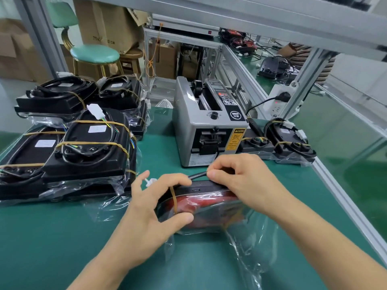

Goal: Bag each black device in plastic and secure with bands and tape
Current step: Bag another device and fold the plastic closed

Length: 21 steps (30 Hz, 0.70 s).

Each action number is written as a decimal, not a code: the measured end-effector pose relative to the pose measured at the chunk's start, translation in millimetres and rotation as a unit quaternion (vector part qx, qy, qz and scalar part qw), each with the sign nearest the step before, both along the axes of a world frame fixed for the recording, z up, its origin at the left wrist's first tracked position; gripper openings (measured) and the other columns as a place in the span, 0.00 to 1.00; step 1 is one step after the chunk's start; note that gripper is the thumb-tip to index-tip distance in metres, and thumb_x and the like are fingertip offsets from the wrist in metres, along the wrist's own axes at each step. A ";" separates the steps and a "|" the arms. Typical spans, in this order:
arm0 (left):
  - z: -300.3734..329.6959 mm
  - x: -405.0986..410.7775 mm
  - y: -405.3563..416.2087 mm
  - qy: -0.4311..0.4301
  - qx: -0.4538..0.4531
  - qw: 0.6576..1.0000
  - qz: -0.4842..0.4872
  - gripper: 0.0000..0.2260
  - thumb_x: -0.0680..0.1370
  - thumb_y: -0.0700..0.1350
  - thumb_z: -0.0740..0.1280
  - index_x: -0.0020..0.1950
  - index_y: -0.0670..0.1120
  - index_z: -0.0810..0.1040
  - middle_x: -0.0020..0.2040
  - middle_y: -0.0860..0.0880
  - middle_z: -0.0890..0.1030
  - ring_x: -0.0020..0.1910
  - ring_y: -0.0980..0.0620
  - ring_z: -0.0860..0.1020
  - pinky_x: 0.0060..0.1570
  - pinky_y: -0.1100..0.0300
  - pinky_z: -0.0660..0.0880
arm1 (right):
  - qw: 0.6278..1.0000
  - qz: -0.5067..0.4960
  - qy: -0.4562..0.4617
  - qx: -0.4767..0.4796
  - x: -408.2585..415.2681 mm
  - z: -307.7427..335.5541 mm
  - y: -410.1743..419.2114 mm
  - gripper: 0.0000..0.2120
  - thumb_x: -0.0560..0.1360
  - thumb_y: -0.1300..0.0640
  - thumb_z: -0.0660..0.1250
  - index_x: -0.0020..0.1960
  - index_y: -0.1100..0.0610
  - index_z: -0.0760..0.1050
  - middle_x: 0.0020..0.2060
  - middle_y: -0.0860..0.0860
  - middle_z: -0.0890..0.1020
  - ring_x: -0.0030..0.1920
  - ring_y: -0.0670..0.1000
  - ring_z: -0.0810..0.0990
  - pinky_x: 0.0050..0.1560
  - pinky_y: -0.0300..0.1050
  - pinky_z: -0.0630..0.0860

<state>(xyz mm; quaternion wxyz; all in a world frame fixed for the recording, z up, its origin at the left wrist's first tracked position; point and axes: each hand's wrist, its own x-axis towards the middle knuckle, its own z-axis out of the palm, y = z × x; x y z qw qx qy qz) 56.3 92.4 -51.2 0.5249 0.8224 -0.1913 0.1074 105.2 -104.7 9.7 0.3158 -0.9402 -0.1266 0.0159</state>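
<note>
Black device [206, 190] with a red face, standing on edge inside a clear plastic bag [240, 243], sits at the near centre of a green work mat [62, 237] as a person works on it with both bare hands. A tan rubber band [173, 198] runs around the device's left end, over the plastic. The left hand [150, 208] grips that end — thumb pressed against the bagged face, forefinger curled over the top edge beside the band. The right hand [240, 176] rests on the top edge and pinches a black cable [198, 175] between thumb and forefinger, the cable lying along the device's upper rim between the two hands. The loose mouth of the bag trails toward the near right edge of the mat.

Just behind the hands stands a grey tape dispenser [207, 130], its front carrying a yellow caution label. To the left, stacked bagged devices [83, 147] lie flat — each wrapped with coiled black cable and crossed by tan bands, white connectors sticking up from some. More banded units [291, 141] sit to the right of the dispenser, near the table's aluminium rail [345, 201]. A green-cushioned stool [94, 54] and cardboard boxes [104, 24] stand beyond the bench.
</note>
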 end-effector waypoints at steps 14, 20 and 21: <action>-8.6 3.1 37.3 -0.021 0.039 0.993 0.108 0.25 0.57 0.64 0.69 0.55 0.73 0.75 0.55 0.73 0.77 0.58 0.72 0.68 0.61 0.73 0.60 | 0.972 -0.161 0.006 0.173 14.5 -4.3 -28.9 0.08 0.74 0.54 0.70 0.37 0.51 0.82 0.27 0.39 0.78 0.27 0.38 0.71 0.29 0.28 0.66; -8.8 1.9 48.9 -0.018 0.052 0.989 0.134 0.25 0.56 0.65 0.69 0.53 0.76 0.74 0.56 0.73 0.76 0.60 0.68 0.69 0.61 0.76 0.60 | 0.897 -0.276 0.060 0.340 45.1 -35.2 -4.2 0.11 0.73 0.56 0.72 0.34 0.45 0.80 0.30 0.36 0.81 0.34 0.37 0.74 0.41 0.37 0.70; -8.5 1.9 47.0 -0.017 0.052 0.989 0.137 0.25 0.56 0.65 0.69 0.53 0.76 0.74 0.56 0.74 0.76 0.60 0.68 0.68 0.61 0.78 0.58 | 0.886 -0.285 0.065 0.359 50.2 -35.1 0.3 0.11 0.73 0.57 0.72 0.34 0.45 0.80 0.31 0.38 0.80 0.33 0.38 0.73 0.40 0.36 0.70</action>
